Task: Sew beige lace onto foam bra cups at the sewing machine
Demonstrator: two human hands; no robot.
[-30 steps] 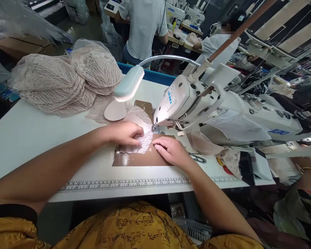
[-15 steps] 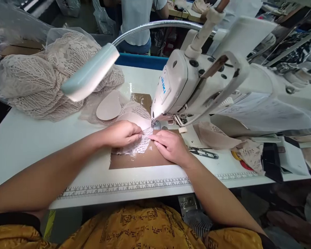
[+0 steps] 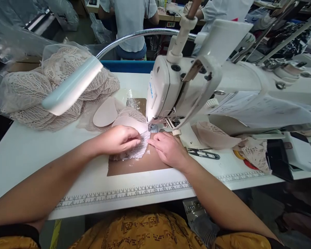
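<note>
A piece of pale lace fabric (image 3: pixel 142 147) lies under the front of the white sewing machine (image 3: pixel 162 90), at the needle. My left hand (image 3: pixel 121 140) is closed on its left part, thumb and forefinger pinched together. At its right edge, close to the presser foot, my right hand (image 3: pixel 169 150) has its fingers curled and their tips on the lace. Smooth beige cup pieces (image 3: pixel 105 112) and more lace lie behind my left hand. Beneath the work is a brown sheet (image 3: pixel 134 167) with a shiny surface. My fingers hide part of the lace.
A large heap of lace pieces (image 3: pixel 28 91) sits at the left under a lamp (image 3: pixel 72 84). Thread snips (image 3: pixel 204 154) lie right of my right hand, near more lace strips (image 3: pixel 215 136). A printed ruler (image 3: pixel 124 195) runs along the front edge. A person (image 3: pixel 131 24) sits beyond the table.
The camera view has shifted, so the machine and lamp appear further left. My right fingers are more curled. Both hands stay at the lace, which lies much as before.
</note>
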